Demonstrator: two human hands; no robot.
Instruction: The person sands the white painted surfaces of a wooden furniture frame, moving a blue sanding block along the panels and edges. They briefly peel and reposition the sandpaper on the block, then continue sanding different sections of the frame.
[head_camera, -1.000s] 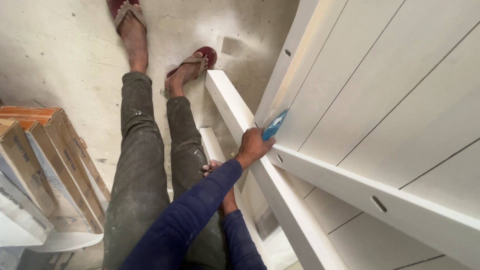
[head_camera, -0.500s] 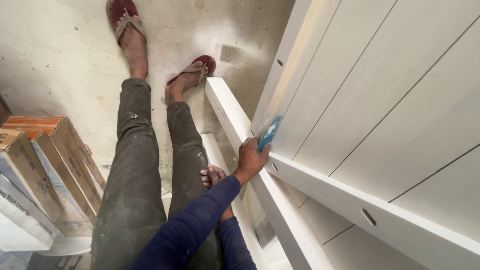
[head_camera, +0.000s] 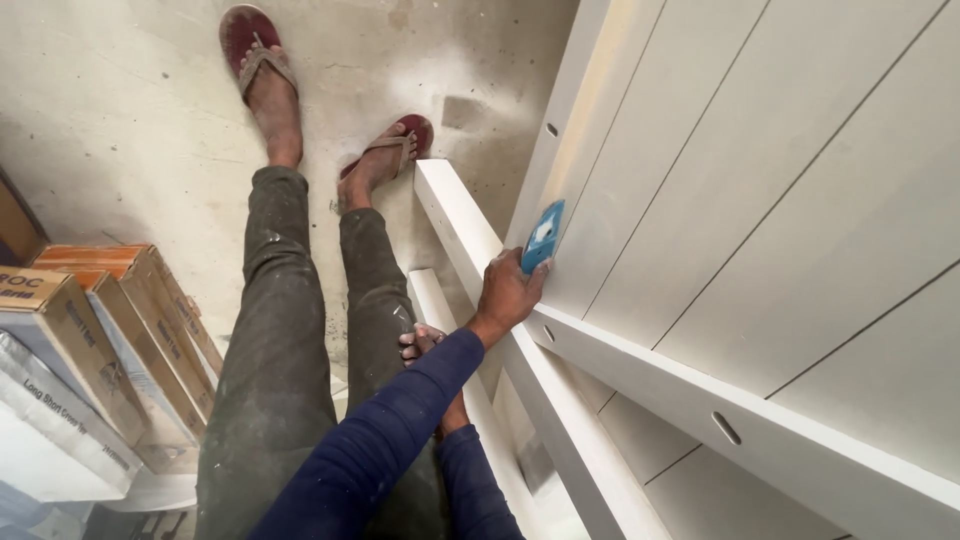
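Since the earlier frames the right hand (head_camera: 508, 295) has slid the blue pad (head_camera: 542, 236) a little further up the white panel (head_camera: 760, 190), towards 12 o'clock. That hand is closed around the pad's lower end, pressing it flat on the panel's painted face, just beside the upright edge. The left hand (head_camera: 422, 342) sits at about 8 o'clock from the right, fingers curled against the white rail (head_camera: 462, 222); whether it grips anything, I cannot tell. Cardboard boxes (head_camera: 90, 350) stand at 9 o'clock on the dusty floor (head_camera: 120, 130).
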